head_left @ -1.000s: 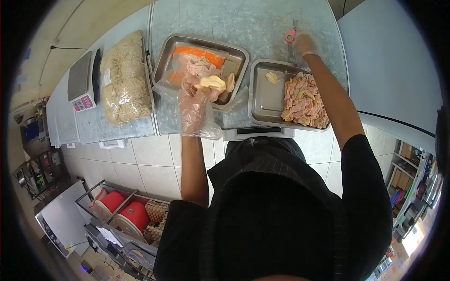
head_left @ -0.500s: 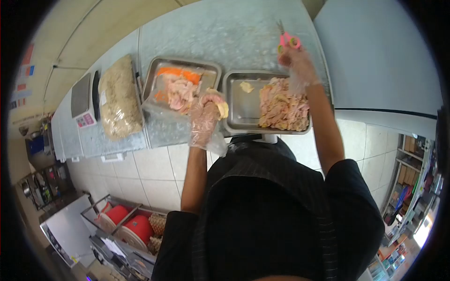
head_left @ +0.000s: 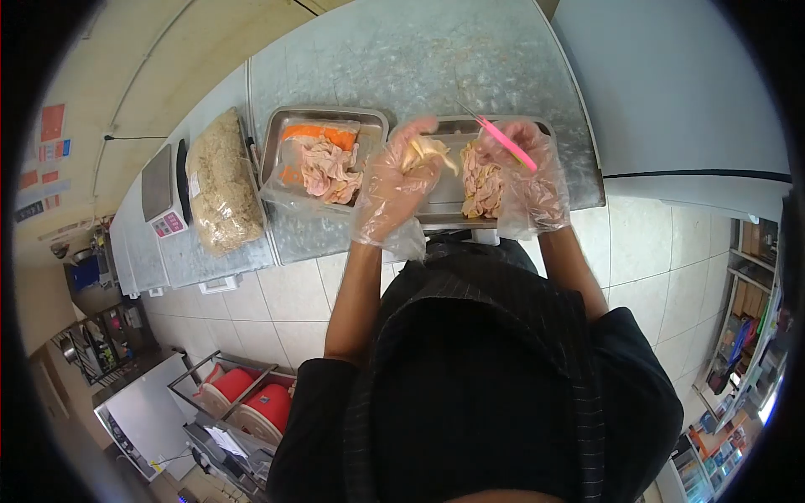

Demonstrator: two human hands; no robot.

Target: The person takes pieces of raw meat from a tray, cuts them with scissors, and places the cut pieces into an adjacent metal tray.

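Observation:
My left hand (head_left: 396, 183), in a clear plastic glove, grips a piece of raw chicken skin (head_left: 429, 154) over the left part of the right metal tray (head_left: 444, 198). My gloved right hand (head_left: 530, 172) holds pink-handled scissors (head_left: 510, 144), blades pointing up and left toward the skin but apart from it. Below my right hand, a heap of cut chicken pieces (head_left: 480, 186) lies in that tray, partly hidden by the hand. More pale pink chicken (head_left: 329, 172) lies on a clear and orange plastic bag (head_left: 323, 134) in the left metal tray (head_left: 277, 142).
Left of the trays lies a large clear bag of beige crumbs (head_left: 222, 184), with a digital scale (head_left: 163, 189) beyond it. The metal table (head_left: 402, 59) meets a pale grey cabinet (head_left: 671, 92) at right. Red round objects (head_left: 268, 408) stand on a low rack behind at left.
My right hand has come down and left with the scissors, from beyond the right tray to above it. My left hand has lifted the chicken skin up and right, over the right tray.

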